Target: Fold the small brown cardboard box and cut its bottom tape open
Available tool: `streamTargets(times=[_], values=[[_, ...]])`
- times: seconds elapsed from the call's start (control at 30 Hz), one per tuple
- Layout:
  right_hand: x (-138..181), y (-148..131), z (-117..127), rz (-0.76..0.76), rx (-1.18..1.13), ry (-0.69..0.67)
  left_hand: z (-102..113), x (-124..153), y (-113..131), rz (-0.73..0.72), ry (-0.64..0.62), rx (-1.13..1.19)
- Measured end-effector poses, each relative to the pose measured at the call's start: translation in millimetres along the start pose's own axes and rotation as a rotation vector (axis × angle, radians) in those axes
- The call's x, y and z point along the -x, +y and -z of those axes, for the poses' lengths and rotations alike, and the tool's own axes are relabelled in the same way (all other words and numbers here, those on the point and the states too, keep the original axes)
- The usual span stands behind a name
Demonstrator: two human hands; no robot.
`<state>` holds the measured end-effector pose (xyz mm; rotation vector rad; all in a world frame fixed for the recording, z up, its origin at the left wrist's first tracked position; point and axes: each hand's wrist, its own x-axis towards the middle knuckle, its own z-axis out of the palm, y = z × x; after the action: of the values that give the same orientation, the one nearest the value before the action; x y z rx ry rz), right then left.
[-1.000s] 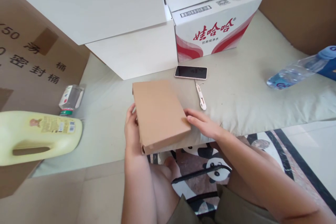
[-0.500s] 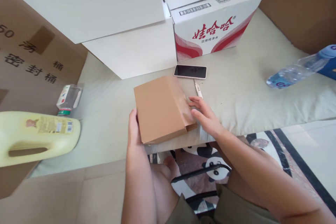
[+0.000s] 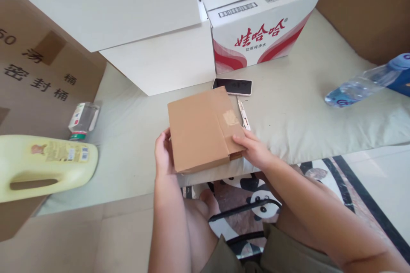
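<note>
A flat brown cardboard box (image 3: 198,130) is held between both hands over the near edge of a pale grey-green cushion (image 3: 288,106). My left hand (image 3: 163,155) grips its left near edge. My right hand (image 3: 253,149) holds its right near corner, thumb on top. The upper face shows a flap seam and a patch of clear tape. Just beyond the box lie a phone (image 3: 232,86), screen up and partly covered by the box's far corner, and a small white utility knife (image 3: 244,115).
White boxes (image 3: 153,30) and a red-and-white printed carton (image 3: 256,30) stand at the back. A yellow jug (image 3: 45,164) and a small bottle (image 3: 82,119) lie left, a water bottle (image 3: 361,85) right. Brown cartons (image 3: 41,64) flank both sides. A panda-patterned mat (image 3: 256,204) lies below.
The box has been turned and shifted to the right and away, bringing its taped flap side up. My right hand moved from the right edge to grip the near right corner.
</note>
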<state>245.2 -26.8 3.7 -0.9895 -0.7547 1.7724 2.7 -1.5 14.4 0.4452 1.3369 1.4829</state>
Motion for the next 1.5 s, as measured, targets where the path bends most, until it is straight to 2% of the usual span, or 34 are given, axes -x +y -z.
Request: streamTargets(times=[0.13, 0.3, 0.43, 0.57, 0.77, 1.07, 1.2, 1.37, 1.5], values=[[-5, -8, -4, -0.049, -0.098, 0.161, 1, 2, -1, 0.018, -0.016, -0.120], [-9, -17, -4, -0.083, -0.184, 0.312, 6, 2, -3, -0.031, -0.129, -0.213], [-12, -19, -3, -0.059, -0.241, 0.382, 6, 2, -4, -0.012, -0.168, -0.226], [-12, -20, -4, -0.066, -0.274, 0.397, 3, 6, -4, 0.077, -0.174, -0.239], [-9, -24, -5, -0.087, -0.296, 0.419, 2, 9, -2, 0.063, -0.232, -0.254], [-8, -19, -1, -0.066, -0.183, 0.335, 7, 2, -3, 0.066, -0.083, -0.298], [-10, -16, 4, -0.026, -0.119, 0.305, 12, -3, -4, 0.065, -0.080, -0.238], [-9, -17, 4, -0.009, -0.164, 0.312, 4, 3, -4, 0.028, -0.004, -0.223], [-10, -15, 4, 0.005, -0.176, 0.316, -4, 9, -3, 0.015, -0.059, -0.223]])
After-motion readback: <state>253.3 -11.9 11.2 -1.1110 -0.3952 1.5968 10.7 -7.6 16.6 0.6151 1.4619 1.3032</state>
